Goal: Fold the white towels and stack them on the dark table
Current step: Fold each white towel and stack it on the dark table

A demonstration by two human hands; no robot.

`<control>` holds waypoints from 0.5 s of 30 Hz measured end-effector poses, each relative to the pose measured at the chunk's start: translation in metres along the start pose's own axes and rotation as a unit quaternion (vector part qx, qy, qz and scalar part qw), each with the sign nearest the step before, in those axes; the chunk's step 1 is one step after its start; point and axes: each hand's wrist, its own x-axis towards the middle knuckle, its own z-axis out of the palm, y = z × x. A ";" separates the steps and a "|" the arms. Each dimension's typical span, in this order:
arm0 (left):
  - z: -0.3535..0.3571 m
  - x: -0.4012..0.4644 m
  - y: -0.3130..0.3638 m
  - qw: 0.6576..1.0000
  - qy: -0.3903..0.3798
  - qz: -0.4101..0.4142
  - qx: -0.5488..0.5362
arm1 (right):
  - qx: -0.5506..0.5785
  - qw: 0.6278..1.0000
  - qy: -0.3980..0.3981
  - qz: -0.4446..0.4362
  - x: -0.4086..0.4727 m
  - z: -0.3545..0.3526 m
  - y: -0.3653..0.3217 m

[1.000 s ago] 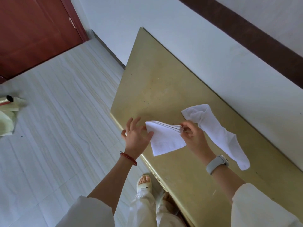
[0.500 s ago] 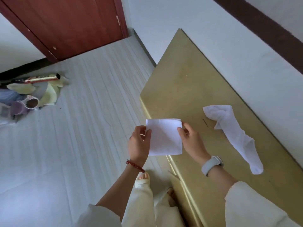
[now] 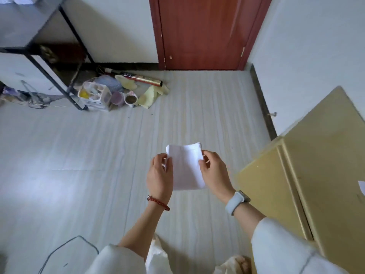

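Your left hand (image 3: 160, 175) and right hand (image 3: 214, 171) pinch the folded towel (image 3: 186, 167) by its side edges above the floor (image 3: 98, 155), so a slackened pinch could let its layers fall open.

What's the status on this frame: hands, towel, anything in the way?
Left hand and right hand each grip a side of the folded white towel, held over the floor. Dark table far left. Path clear.
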 end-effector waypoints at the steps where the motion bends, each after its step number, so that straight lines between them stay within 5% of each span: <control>1: -0.025 0.016 -0.013 1.000 0.009 -0.004 -0.009 | -0.001 1.000 -0.007 -0.006 0.005 0.023 -0.023; 8: -0.194 0.128 -0.111 0.996 0.090 -0.025 -0.001 | 0.012 0.995 -0.058 -0.079 0.037 0.173 -0.192; 15: -0.277 0.251 -0.178 0.985 0.169 -0.037 0.028 | -0.028 0.980 -0.099 -0.170 0.110 0.293 -0.303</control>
